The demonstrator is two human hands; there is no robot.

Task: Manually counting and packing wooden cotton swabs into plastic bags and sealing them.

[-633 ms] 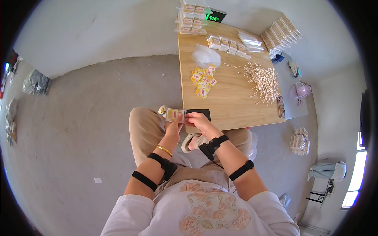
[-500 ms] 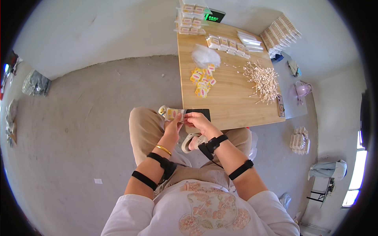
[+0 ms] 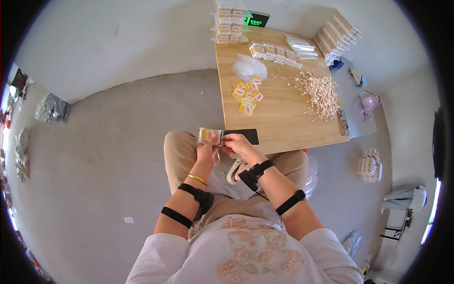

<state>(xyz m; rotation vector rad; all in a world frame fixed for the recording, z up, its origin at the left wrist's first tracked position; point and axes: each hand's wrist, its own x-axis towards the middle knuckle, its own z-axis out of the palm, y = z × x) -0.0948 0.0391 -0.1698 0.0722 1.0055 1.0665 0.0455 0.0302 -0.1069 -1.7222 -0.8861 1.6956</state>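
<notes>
My left hand [image 3: 207,150] grips a small clear packet of cotton swabs [image 3: 206,135] with a yellow-and-white label, its thumb lying across the front. At the packet's right end the fingers of my right hand [image 3: 239,145] pinch together on its plastic edge; the fingertips partly hide that end. Both hands are over my lap, by the table's near left corner. Just beyond my right hand lies a flat black object [image 3: 249,136] at the table edge. Yellow-and-white label cards [image 3: 247,98] are heaped farther up the table [image 3: 283,120].
Loose cotton swabs [image 3: 321,94] form a pile on the right, near a phone [image 3: 343,123]. Clear plastic bags [image 3: 249,67] lie behind the cards. A row of filled packets [image 3: 274,53], stacked packs [image 3: 230,26] and a tall swab stack [image 3: 336,37] stand at the back.
The whole view has shifted slightly, so the scene sits a little more to the right. My hands keep the same hold on the packet, which looks a bit more level.
</notes>
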